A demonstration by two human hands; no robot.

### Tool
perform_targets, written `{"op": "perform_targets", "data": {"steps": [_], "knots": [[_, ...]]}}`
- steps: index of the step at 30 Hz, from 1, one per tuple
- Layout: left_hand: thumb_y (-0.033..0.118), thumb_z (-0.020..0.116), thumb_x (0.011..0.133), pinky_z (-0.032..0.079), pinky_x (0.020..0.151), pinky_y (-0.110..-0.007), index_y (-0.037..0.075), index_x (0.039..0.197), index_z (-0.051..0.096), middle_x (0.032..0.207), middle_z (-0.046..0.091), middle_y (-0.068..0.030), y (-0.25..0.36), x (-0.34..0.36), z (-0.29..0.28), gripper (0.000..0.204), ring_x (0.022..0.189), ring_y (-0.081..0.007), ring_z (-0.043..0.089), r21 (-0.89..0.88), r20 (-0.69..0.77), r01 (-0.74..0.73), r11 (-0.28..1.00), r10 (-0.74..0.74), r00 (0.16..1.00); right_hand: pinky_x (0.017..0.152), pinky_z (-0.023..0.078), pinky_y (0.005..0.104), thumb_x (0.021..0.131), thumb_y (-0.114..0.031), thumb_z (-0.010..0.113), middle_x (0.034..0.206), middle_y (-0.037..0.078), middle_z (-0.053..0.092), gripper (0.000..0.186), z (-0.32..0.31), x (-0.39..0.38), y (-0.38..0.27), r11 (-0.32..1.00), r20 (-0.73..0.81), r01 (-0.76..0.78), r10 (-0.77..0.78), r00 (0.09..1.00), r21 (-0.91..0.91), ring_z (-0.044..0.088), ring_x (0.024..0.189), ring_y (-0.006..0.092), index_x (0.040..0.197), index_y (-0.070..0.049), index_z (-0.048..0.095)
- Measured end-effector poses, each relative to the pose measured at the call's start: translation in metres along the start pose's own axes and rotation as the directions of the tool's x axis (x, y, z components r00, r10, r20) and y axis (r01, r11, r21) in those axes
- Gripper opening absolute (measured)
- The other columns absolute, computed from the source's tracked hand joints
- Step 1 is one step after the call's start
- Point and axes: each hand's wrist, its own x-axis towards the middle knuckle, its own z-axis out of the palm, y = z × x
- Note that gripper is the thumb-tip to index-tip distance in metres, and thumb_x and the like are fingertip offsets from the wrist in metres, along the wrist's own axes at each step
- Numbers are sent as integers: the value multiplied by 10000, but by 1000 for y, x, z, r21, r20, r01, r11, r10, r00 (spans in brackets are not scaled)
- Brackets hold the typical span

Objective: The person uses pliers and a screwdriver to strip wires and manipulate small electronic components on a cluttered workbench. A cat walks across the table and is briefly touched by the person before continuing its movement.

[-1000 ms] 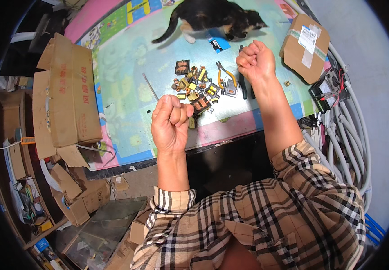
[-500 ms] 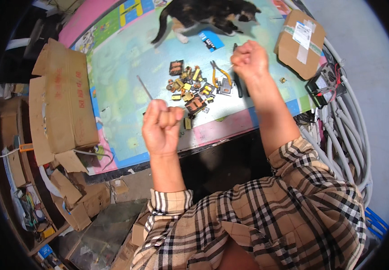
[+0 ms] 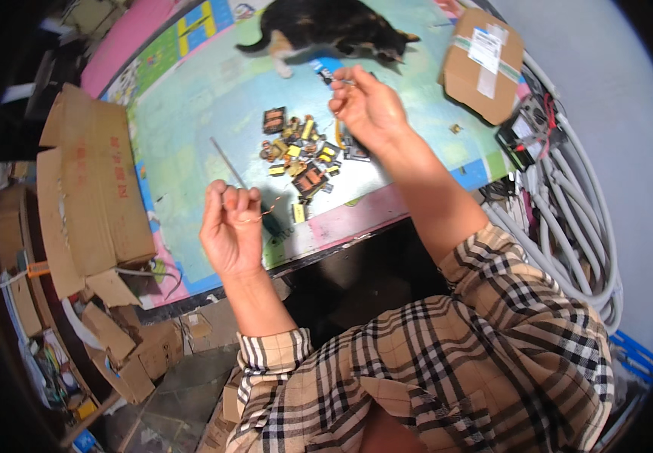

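My left hand (image 3: 232,226) is raised over the table's near edge, its fingers closed on a thin copper wire (image 3: 272,215) that curls out to the right. Farther off and to the right, my right hand (image 3: 368,109) is closed in a pinch, with a fine strand of wire by its fingers; whether it is the same piece I cannot tell. Between the hands lies a pile of small coils and transformers (image 3: 294,151), some wrapped in yellow tape. A screwdriver (image 3: 226,161) with a dark handle lies behind my left hand. My right hand partly hides yellow-handled pliers (image 3: 338,134).
A dark cat (image 3: 334,26) with orange and white patches stands at the table's far side, beside a blue card (image 3: 326,66). Cardboard boxes stand at left (image 3: 96,189) and far right (image 3: 483,64). A meter (image 3: 526,136) with red leads and grey conduit (image 3: 587,219) flank the right edge.
My hands have shifted leftward in view, the left opening out slightly so the copper wire shows. My right hand has turned and now covers the pliers. The cat has lowered its head.
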Motion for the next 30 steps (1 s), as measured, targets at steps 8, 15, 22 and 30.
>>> {"op": "perform_targets", "data": {"steps": [8,15,22,30], "knots": [[91,490,954,458,866,-325,-11,947,595,945,644,-99,-4,0,2,147,872,-172,588,935,74,-292,202,694,716,830,500,304,999,-264,447,986,79,577,362,7,-5,-1,980,350,-95,152,924,-174,579,897,158,1169,45,528],[112,511,957,464,824,-290,-27,1120,521,960,614,-97,-56,-5,29,215,892,-153,590,883,95,-202,424,261,961,845,518,325,1002,-231,436,994,138,604,363,25,-29,41,928,358,-254,342,869,-271,609,929,201,1181,75,517],[207,528,958,221,435,-186,39,1019,567,617,470,40,-39,-1,28,183,481,-24,323,737,-164,167,655,-67,984,787,510,283,995,-262,460,992,80,611,372,37,-36,34,871,283,-183,337,898,-455,587,905,137,1155,53,577],[233,524,961,216,429,-189,39,926,603,590,440,38,-33,-2,28,213,470,-35,307,607,-95,156,779,-123,988,656,447,208,977,-272,502,765,9,607,324,37,-39,38,619,319,106,244,916,-778,526,713,74,1002,1,674]]}}
